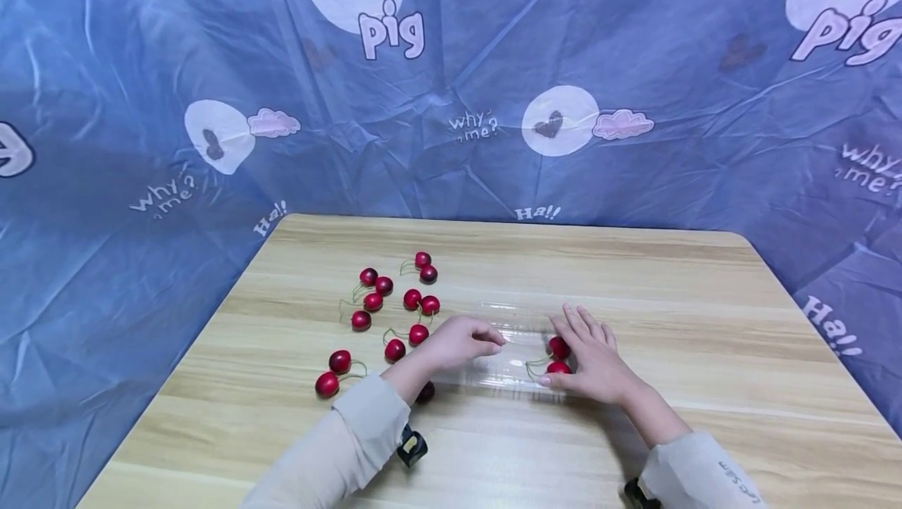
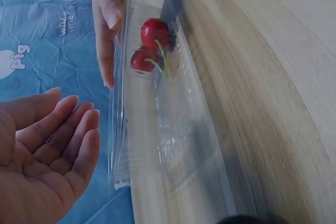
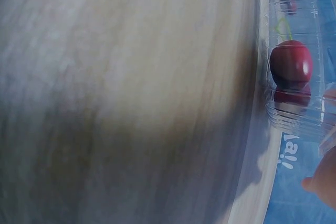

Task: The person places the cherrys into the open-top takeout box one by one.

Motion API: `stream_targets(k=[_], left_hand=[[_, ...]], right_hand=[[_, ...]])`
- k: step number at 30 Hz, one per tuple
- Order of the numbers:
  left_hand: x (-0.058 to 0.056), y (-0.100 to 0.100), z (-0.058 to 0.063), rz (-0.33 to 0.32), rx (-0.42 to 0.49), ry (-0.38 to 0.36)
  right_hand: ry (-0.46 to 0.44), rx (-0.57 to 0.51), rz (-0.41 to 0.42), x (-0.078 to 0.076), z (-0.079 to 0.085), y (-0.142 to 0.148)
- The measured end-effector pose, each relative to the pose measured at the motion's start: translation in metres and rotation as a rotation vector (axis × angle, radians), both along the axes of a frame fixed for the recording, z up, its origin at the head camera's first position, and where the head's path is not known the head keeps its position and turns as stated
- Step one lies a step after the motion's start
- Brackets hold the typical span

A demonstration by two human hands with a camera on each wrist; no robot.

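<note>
A clear plastic box (image 1: 517, 343) lies on the table, with a pair of red cherries (image 1: 559, 348) on green stems inside its right end. My right hand (image 1: 595, 360) rests at that end, its fingers spread along the rim beside the cherries. Over the box's left end hovers my left hand (image 1: 458, 343), fingers loosely bent and holding nothing. The left wrist view shows that palm (image 2: 42, 156) facing up, apart from the box wall. In the right wrist view, the cherries (image 3: 290, 62) show through the clear side, and only part of the hand (image 3: 323, 182) appears.
Several more paired cherries (image 1: 373, 301) lie left of the box on the wooden table (image 1: 634, 274). One dark cherry (image 1: 426, 392) is partly hidden by my left wrist. A blue printed cloth (image 1: 451, 172) hangs behind the table and along its sides.
</note>
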State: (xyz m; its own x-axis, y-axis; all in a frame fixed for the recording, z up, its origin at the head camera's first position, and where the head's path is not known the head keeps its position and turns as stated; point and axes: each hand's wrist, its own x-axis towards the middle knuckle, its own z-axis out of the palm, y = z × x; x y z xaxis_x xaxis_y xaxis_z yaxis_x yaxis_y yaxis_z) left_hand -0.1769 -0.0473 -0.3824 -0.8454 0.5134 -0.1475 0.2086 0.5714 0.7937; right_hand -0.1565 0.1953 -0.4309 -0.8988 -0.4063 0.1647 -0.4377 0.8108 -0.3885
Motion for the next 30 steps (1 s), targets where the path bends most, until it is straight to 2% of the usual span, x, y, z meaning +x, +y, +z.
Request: stream_targets(k=[11,21,30], left_hand=[[0.005,-0.03,0.0,0.051,0.058,-0.035],[0.008,-0.057,-0.001,0.101,0.036,-0.014],[0.011,-0.075,-0.009,0.131,0.07,-0.033]], right_hand=[[0.012,-0.001,0.006,0.0,0.001,0.0],[-0.006,0.006,-0.003,0.0,0.002,0.0],[0.0,0.009,-0.005,0.0,0.0,0.0]])
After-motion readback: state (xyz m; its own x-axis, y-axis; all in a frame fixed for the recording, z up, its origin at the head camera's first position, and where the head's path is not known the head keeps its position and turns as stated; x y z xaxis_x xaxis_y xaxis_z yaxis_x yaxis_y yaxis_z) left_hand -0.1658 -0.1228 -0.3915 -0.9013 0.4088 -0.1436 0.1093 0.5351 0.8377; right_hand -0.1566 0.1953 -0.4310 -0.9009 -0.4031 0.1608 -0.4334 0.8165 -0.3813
